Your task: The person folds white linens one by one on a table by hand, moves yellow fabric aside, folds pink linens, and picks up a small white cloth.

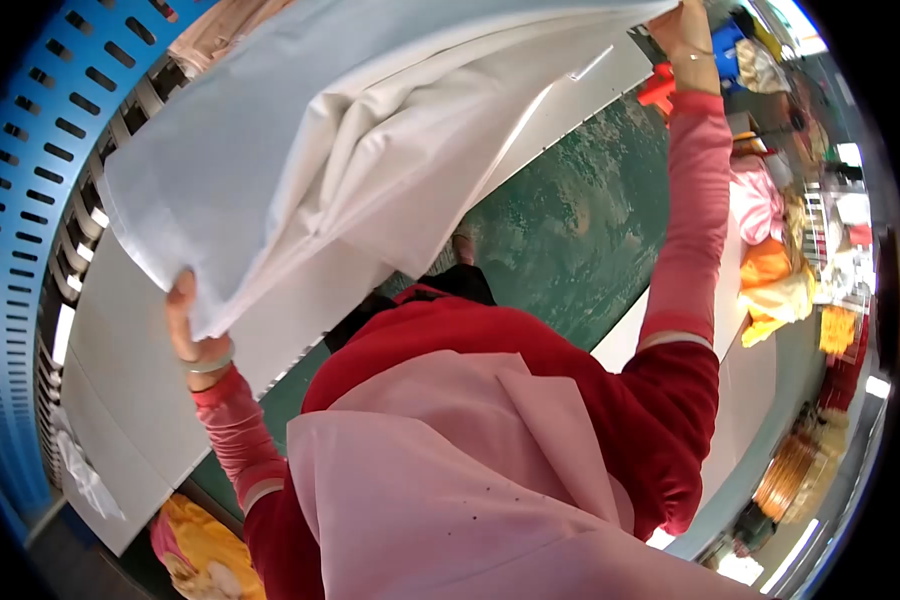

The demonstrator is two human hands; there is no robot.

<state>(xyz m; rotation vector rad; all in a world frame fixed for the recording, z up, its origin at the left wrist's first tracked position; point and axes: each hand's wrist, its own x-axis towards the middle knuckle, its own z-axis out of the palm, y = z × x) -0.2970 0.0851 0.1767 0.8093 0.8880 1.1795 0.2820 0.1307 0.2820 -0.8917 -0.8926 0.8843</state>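
Note:
A large pale blue-white cloth is stretched between my two hands, with folds bunched along its middle. My left hand, a bangle at its wrist, pinches the near left corner, thumb on top. Up at the top right, my right hand grips the far corner with its fingers closed; the frame edge partly cuts it off. Below the cloth lies a white table surface. Pink cloth covers the front of my red top.
A blue slotted plastic basket stands at the left beside metal rails. The green floor is worn. Yellow and pink cloth lies lower left. Orange cloth, pink cloth and other items crowd the right side.

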